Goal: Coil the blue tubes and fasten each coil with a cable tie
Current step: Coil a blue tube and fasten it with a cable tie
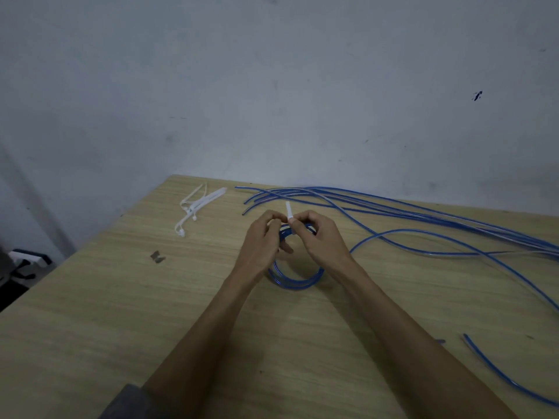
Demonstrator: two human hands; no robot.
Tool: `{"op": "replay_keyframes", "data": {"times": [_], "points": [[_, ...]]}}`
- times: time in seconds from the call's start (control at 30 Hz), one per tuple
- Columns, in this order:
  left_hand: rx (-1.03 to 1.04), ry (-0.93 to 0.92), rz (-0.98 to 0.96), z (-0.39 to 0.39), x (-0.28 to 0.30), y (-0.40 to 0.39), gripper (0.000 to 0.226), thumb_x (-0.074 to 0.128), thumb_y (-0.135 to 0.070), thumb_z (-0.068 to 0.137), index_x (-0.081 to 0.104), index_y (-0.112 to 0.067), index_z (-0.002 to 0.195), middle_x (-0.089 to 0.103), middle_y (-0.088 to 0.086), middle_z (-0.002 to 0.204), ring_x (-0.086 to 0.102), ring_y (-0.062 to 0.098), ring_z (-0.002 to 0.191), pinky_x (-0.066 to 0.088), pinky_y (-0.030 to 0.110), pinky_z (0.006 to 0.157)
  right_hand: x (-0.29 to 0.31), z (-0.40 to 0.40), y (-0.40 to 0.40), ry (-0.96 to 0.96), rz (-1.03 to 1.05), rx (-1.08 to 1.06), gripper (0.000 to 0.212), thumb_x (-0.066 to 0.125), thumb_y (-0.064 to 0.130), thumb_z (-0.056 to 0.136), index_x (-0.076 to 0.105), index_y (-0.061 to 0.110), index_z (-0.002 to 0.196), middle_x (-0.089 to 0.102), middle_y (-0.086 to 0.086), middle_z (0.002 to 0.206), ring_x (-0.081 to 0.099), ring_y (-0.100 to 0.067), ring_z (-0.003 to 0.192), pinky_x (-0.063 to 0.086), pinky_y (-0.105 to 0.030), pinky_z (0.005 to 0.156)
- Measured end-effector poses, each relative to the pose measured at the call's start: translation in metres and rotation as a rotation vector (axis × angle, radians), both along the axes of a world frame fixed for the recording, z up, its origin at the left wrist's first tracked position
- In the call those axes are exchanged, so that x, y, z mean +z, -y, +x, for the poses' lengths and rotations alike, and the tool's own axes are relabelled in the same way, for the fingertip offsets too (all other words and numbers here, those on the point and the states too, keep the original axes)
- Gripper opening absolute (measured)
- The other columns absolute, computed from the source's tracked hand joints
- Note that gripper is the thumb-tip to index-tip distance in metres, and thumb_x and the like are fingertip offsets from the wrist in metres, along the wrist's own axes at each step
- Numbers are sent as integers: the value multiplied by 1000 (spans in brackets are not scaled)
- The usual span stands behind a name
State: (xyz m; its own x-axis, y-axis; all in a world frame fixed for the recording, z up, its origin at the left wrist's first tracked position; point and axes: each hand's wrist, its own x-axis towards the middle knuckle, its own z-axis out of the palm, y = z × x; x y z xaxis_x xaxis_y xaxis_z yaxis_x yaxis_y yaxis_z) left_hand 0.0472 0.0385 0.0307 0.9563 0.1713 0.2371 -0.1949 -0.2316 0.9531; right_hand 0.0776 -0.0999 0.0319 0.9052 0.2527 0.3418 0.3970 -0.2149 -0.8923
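A blue tube is wound into a small coil that stands on the wooden table between my hands. My left hand grips the coil's top left, fingers curled round it. My right hand pinches a white cable tie wrapped over the coil's top, and the tie's tail sticks up between my thumbs. The coil's upper part is hidden by my fingers. From the coil a blue tube runs off to the right. Several loose blue tubes lie across the table's back right.
A bundle of white cable ties lies at the back left of the table. A small dark scrap sits left of my hands. Another blue tube curves along the front right. A grey wall rises behind the table.
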Motion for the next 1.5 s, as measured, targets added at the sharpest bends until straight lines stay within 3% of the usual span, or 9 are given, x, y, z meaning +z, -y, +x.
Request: {"op": "replay_keyframes", "data": {"times": [0.13, 0.33, 0.6, 0.83, 0.97, 1.07, 1.17, 1.27, 1.5], "points": [[-59, -92, -152, -1, 5, -9, 34, 48, -41, 104, 78, -25, 98, 77, -4, 100, 71, 11, 101, 55, 30, 89, -1, -1, -1, 2, -29, 39, 14, 64, 22, 98, 73, 12, 96, 73, 4, 96, 66, -3, 95, 50, -19, 86], [-92, -165, -420, 5, -4, -11, 22, 61, -21, 97, 82, -21, 90, 77, 5, 103, 68, 22, 106, 48, 47, 104, 1, -5, -3, 42, -24, 41, 16, 66, 30, 97, 72, 25, 82, 73, 10, 87, 67, 1, 94, 48, -17, 83], [-42, -219, -549, 11, -1, -19, 27, 61, -17, 98, 80, -19, 79, 66, 7, 87, 57, 25, 95, 47, 41, 84, -1, -9, -10, -59, -2, 63, 14, 68, 17, 93, 73, 8, 83, 72, 4, 81, 64, -3, 80, 45, -12, 75], [38, -210, -598, 16, -7, -17, 23, 63, -17, 96, 81, -18, 82, 67, 13, 95, 61, 29, 99, 53, 36, 77, -1, -8, -10, -165, 30, 89, 19, 64, 21, 97, 71, 4, 91, 57, 21, 54, 49, 4, 50, 35, -11, 52], [59, -125, -332, 8, -5, -14, 28, 55, -28, 102, 75, -17, 84, 72, 4, 79, 68, 16, 74, 52, 29, 58, -7, -8, -14, -142, 16, 97, 20, 60, 22, 100, 72, 6, 98, 61, 23, 59, 54, 7, 57, 37, -11, 59], [0, -221, -221, 2, -2, -7, 50, 44, -47, 104, 70, -9, 84, 65, 4, 64, 59, 15, 52, 43, 26, 45, -6, -5, -13, -38, 37, -1, 17, 62, 20, 99, 73, 8, 94, 69, 12, 80, 60, 5, 72, 42, -13, 69], [-74, -344, -264, 1, -3, -4, 55, 43, -56, 101, 58, -11, 74, 44, -1, 50, 42, 15, 42, 36, 24, 45, -6, 1, -6, -1, 43, -77, 17, 64, 28, 98, 71, 13, 93, 71, 6, 90, 63, 1, 85, 45, -14, 77], [-23, -334, -395, 4, -2, -3, 42, 49, -42, 101, 50, -14, 71, 27, -7, 46, 24, 9, 38, 21, 23, 41, -5, 2, -1, -74, 69, -42, 23, 66, 37, 96, 69, 16, 105, 69, 5, 91, 59, -2, 73, 46, -23, 69], [-13, -226, -527, 9, -6, -14, 37, 47, -36, 105, 61, -9, 84, 34, -6, 55, 28, 8, 45, 25, 21, 42, -11, -3, -18, -186, 103, -47, 27, 43, 35, 107, 62, 18, 100, 49, 1, 70, 47, -16, 65, 44, -32, 62]]}}
